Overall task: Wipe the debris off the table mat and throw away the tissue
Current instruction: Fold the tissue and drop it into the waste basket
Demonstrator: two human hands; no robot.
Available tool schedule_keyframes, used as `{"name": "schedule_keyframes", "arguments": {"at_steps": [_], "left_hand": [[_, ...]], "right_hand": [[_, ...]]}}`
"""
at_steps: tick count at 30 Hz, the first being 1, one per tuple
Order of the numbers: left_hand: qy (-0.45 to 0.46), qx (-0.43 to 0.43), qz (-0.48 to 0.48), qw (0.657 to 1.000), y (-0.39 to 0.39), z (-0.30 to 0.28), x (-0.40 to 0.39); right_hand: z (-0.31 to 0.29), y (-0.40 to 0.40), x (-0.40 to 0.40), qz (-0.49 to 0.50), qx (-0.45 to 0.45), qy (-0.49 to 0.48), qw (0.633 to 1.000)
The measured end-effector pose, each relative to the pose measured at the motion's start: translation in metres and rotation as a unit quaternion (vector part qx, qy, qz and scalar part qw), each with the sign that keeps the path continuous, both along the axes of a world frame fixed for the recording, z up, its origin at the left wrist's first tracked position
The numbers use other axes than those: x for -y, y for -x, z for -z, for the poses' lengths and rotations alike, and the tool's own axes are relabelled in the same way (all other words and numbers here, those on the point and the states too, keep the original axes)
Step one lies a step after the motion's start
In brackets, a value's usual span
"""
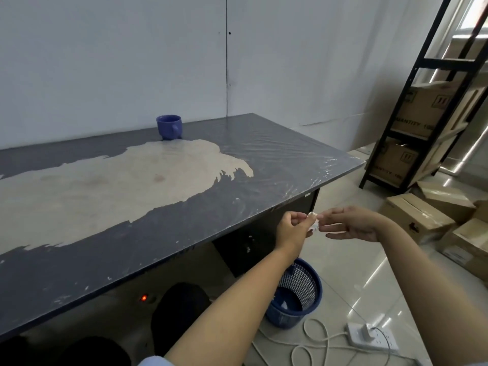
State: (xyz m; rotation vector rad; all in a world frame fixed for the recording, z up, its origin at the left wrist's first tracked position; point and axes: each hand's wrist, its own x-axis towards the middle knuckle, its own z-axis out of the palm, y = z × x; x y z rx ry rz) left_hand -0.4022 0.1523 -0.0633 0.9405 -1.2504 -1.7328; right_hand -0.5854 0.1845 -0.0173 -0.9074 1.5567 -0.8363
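your left hand (293, 228) pinches a small crumpled tissue (313, 223) with curled fingers, out past the near edge of the table (264, 165) and above the floor. your right hand (353, 224) is beside it, fingers mostly straight, its fingertips touching or just about touching the tissue; whether they actually grip it is hard to tell, so read that hand as relaxed and open rather than holding.

the wiping looks done or close to it. the dark mat (277, 154) with its film cover shows no loose debris that you can pick out. the large pale patch across it looks like worn or peeled surface, not crumbs, and the few small white flecks near the front edge are too small to judge.

what is left is the throwing away. the blue bin (303, 294) sits on the floor below and a little toward you from your hands, open-topped, with something pale already inside. the tissue is not yet over its mouth, so bring it back and down before letting go, since a light wad may drift wide.

the blue cup (169, 126) stands at the far side of the table, well apart from all this.
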Motion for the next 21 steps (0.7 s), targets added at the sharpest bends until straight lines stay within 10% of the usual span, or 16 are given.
{"name": "schedule_keyframes", "arguments": {"at_steps": [10,21], "left_hand": [[-0.225,0.033,0.025,0.973,0.004,0.059,0.028],[-0.256,0.127,0.045,0.957,0.02,0.103,0.049]], "right_hand": [[0.074,-0.004,0.01,0.073,0.034,-0.034,0.996],[0.147,-0.006,0.021,0.214,0.078,-0.058,0.972]]}}
